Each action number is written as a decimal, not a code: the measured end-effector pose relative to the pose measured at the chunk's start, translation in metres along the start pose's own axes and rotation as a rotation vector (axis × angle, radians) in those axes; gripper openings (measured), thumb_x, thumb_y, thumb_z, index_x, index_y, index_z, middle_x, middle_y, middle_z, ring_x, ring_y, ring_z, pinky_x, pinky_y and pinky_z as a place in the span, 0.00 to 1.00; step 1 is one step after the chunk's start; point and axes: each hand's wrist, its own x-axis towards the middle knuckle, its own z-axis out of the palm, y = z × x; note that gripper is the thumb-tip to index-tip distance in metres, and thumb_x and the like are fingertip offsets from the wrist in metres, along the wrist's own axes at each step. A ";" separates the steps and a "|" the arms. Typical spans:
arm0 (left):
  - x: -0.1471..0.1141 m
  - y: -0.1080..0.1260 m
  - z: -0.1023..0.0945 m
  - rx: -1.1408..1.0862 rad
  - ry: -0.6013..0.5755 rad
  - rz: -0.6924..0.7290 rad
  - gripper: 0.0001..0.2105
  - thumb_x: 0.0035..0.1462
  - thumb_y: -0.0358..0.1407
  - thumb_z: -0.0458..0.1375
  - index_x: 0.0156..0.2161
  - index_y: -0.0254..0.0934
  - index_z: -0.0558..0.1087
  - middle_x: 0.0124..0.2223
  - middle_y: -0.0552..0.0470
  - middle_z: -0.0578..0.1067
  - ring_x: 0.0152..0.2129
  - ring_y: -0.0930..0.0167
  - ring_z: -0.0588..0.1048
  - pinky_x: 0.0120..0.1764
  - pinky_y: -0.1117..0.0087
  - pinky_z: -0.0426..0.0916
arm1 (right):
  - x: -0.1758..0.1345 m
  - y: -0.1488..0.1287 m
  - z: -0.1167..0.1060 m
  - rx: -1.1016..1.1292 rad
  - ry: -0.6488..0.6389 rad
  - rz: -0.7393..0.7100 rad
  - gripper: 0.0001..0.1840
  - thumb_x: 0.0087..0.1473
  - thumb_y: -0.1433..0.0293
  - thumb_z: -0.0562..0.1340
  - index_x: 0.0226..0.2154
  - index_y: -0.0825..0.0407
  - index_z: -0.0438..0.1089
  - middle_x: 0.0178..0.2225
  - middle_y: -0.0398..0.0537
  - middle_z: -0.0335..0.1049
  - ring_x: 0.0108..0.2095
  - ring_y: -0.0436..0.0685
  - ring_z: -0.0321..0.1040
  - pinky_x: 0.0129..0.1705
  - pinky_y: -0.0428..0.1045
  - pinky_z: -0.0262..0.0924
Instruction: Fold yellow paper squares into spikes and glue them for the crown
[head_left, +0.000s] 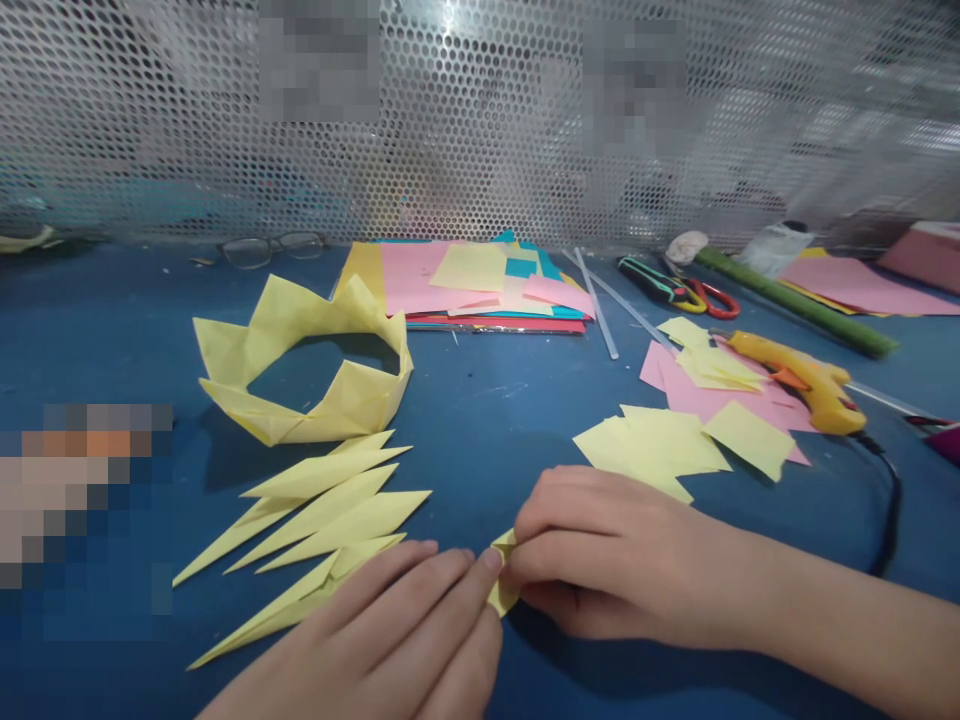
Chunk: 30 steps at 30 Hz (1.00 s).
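Observation:
Both hands meet at the near edge of a blue table over a small folded piece of yellow paper [502, 595]. My left hand [397, 640] presses its fingertips on the paper's left side. My right hand [600, 565] pinches the paper from the right and covers most of it. Just left of my hands lie several long pointed yellow paper folds [322, 520], fanned out. Behind them stands a ring of joined yellow folded points [300, 365], shaped like a crown.
Loose yellow squares [660, 445] lie on pink sheets [705, 400] to the right, beside a yellow glue gun [810, 380] with a black cord. A stack of coloured paper [465, 285], glue sticks, scissors [682, 290], a green rod and glasses [270, 248] sit before a perforated metal wall.

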 end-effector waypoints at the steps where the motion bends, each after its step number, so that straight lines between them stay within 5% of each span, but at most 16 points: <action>1: 0.000 -0.001 0.001 0.005 0.016 0.014 0.13 0.64 0.29 0.46 0.44 0.40 0.72 0.47 0.61 0.78 0.47 0.76 0.71 0.63 0.71 0.49 | 0.000 0.000 -0.001 -0.016 -0.015 -0.002 0.09 0.62 0.73 0.56 0.34 0.57 0.72 0.32 0.47 0.74 0.34 0.51 0.64 0.41 0.45 0.62; 5: 0.001 -0.003 0.005 -0.023 -0.027 -0.073 0.13 0.65 0.31 0.47 0.46 0.40 0.73 0.48 0.61 0.78 0.47 0.77 0.71 0.62 0.73 0.49 | -0.001 0.001 -0.003 -0.071 -0.045 -0.023 0.12 0.64 0.72 0.54 0.34 0.56 0.72 0.33 0.47 0.74 0.34 0.51 0.65 0.42 0.45 0.62; 12: 0.000 -0.004 0.005 0.015 0.055 0.003 0.14 0.67 0.37 0.46 0.44 0.40 0.73 0.45 0.62 0.78 0.45 0.77 0.72 0.63 0.74 0.48 | 0.001 -0.001 -0.003 0.027 -0.060 0.076 0.11 0.63 0.73 0.54 0.32 0.55 0.70 0.32 0.48 0.72 0.34 0.51 0.65 0.40 0.45 0.63; 22: -0.002 -0.008 0.009 -0.012 0.015 0.020 0.13 0.63 0.30 0.46 0.40 0.42 0.73 0.48 0.61 0.77 0.48 0.76 0.71 0.62 0.73 0.50 | 0.000 -0.007 -0.001 0.201 -0.038 0.232 0.09 0.63 0.74 0.56 0.35 0.56 0.71 0.33 0.48 0.70 0.35 0.50 0.66 0.38 0.42 0.64; 30: -0.004 -0.003 0.004 -0.010 0.000 0.059 0.12 0.63 0.30 0.47 0.40 0.40 0.73 0.46 0.59 0.78 0.49 0.75 0.71 0.63 0.68 0.52 | -0.002 -0.002 0.001 0.216 -0.044 0.172 0.06 0.60 0.69 0.61 0.36 0.55 0.73 0.33 0.48 0.71 0.35 0.50 0.66 0.39 0.43 0.63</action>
